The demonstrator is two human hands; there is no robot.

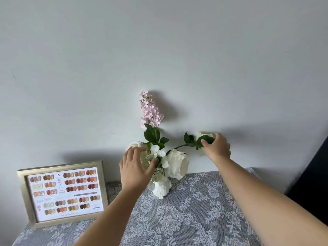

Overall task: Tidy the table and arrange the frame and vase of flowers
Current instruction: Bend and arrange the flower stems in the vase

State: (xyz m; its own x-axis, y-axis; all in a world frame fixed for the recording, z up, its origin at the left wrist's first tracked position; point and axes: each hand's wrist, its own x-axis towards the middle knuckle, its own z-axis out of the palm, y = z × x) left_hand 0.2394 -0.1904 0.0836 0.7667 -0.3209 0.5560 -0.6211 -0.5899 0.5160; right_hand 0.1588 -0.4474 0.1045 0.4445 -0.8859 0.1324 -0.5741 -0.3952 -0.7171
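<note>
Against the wall at the back edge of the table, near the middle of its width, stands the white vase with its flowers. Its left hand is cupped around the left side of the bunch, fingers curled over a white rose and thumb pressed in among the small white blooms just above the vase's mouth. Its right hand is out to the right of the vase, fingers and thumb closed on another white rose head at the end of a long bent stem that arcs back to the bunch. A tall pink sprig rises upright between the hands. At the back left corner the frame leans, well apart from the vase. Bare lace cloth lies open along the front and right edges.
</note>
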